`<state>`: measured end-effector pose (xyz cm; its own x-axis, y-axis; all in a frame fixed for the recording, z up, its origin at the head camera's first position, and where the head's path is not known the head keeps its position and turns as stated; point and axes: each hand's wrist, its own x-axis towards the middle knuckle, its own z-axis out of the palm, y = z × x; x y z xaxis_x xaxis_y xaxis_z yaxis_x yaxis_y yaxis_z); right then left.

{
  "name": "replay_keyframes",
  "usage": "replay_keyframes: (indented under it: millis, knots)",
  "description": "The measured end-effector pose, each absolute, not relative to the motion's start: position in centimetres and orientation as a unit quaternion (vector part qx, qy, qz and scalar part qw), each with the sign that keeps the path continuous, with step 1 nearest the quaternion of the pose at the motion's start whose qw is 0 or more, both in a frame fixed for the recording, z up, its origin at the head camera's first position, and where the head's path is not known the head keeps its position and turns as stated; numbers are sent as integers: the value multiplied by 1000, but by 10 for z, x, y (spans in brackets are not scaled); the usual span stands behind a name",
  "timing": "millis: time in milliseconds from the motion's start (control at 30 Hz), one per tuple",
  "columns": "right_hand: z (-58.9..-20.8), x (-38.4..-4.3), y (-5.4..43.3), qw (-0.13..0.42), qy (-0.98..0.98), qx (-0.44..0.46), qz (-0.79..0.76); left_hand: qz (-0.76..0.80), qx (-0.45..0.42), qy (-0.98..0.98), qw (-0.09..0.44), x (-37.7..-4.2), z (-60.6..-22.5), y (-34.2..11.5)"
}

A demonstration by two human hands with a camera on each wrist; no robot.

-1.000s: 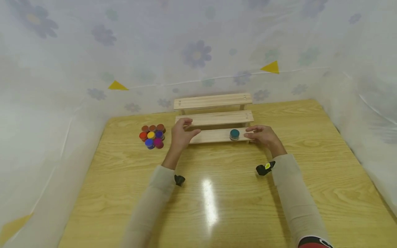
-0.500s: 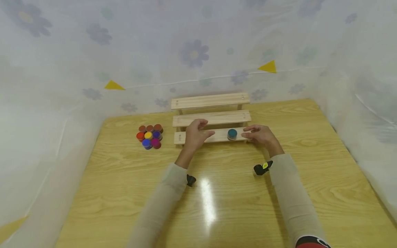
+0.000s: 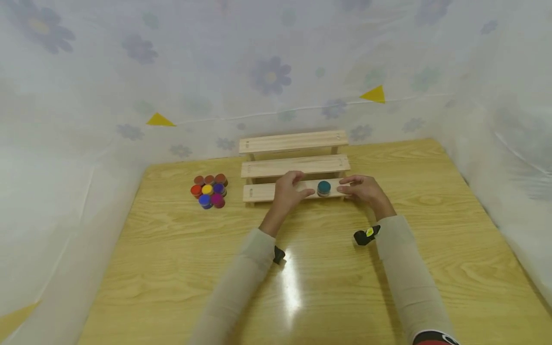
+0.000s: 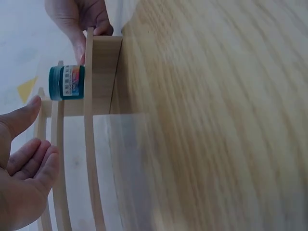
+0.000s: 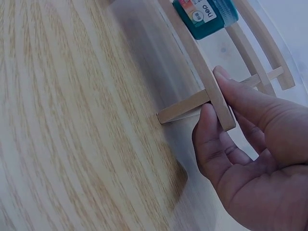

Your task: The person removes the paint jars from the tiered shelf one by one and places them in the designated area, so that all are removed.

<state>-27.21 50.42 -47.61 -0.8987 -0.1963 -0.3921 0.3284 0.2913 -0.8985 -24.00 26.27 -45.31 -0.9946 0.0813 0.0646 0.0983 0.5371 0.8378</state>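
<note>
A three-step wooden display shelf point(image 3: 258, 193) stands at the back of the table. On its lowest step, toward the right, sits a teal-lidded paint jar point(image 3: 324, 188) with a white label, upright. My left hand point(image 3: 288, 192) hovers over that step just left of the jar, thumb and fingers spread and holding nothing; the left wrist view shows a gap between its fingertips and the jar point(image 4: 67, 83). At the right end of the lowest step, my right hand point(image 3: 364, 189) pinches the board point(image 5: 219, 103), thumb on top and fingers underneath.
Left of the shelf, several paint jars point(image 3: 207, 190) stand grouped on the wood-grain table point(image 3: 172, 268), with red, yellow, blue, purple and brown tops. A flowered white curtain point(image 3: 207, 62) rises right behind the shelf, carrying yellow triangles point(image 3: 160, 120).
My left hand has moved right along the lowest step, from its left end to close beside the teal jar. The right hand keeps its pinch on the step's end; the jar stays put.
</note>
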Motion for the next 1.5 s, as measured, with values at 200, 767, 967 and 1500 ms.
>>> replay_keyframes:
  millis: [200,767,967,1500]
  knots:
    - [-477,-273,505,223,768,39,-598,-481,-60,-874,10,-240,-457,274]
    - [-474,-273,503,219,773,41,-594,-529,-77,-845,-7,-240,-462,295]
    - [-473,-271,502,218,780,39,-586,-529,-72,-845,-7,-240,-463,299]
    - [-473,-270,504,217,777,41,-590,-533,-69,-843,-2,-240,-464,305]
